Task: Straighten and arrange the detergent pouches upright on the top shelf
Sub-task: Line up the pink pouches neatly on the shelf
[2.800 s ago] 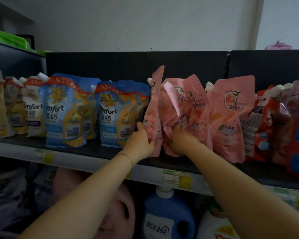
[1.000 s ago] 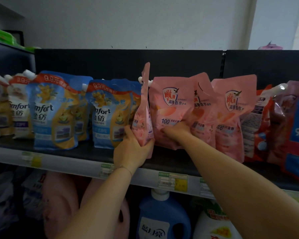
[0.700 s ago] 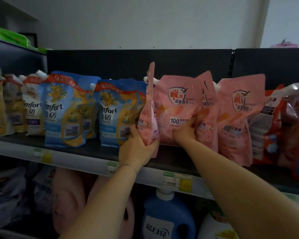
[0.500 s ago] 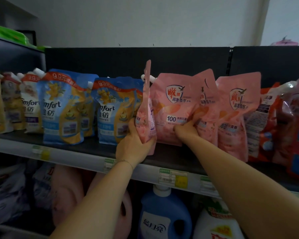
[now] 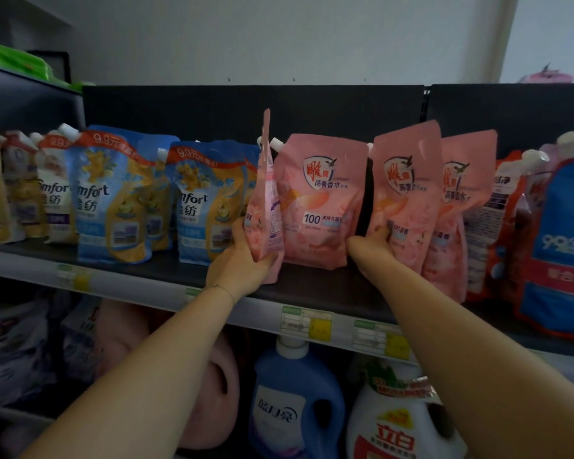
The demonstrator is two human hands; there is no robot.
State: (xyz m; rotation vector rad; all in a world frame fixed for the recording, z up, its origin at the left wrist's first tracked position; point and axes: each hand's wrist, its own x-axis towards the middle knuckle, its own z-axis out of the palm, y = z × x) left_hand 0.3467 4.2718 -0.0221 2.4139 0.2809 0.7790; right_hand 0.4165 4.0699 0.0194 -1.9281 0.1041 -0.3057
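Note:
Several pink detergent pouches stand on the dark top shelf (image 5: pixel 312 289). My left hand (image 5: pixel 242 260) grips the bottom of a pink pouch turned edge-on (image 5: pixel 264 200). Just right of it, a front-facing pink pouch (image 5: pixel 318 200) stands upright by itself. My right hand (image 5: pixel 371 246) grips the lower left corner of a third pink pouch (image 5: pixel 405 193), which leans slightly. A fourth pink pouch (image 5: pixel 461 200) stands behind and to the right of that one.
Blue and yellow Comfort pouches (image 5: pixel 113 197) fill the shelf to the left. Red pouches (image 5: pixel 501 223) and a blue pouch (image 5: pixel 564 240) crowd the right. Price tags (image 5: pixel 307 323) line the shelf edge. Below stand a blue jug (image 5: pixel 295 402) and a white jug (image 5: pixel 398 425).
My right hand moved right, from the front-facing pouch to the third one, and pulled it aside, which opened a dark gap between them. My left hand still holds the edge-on pouch.

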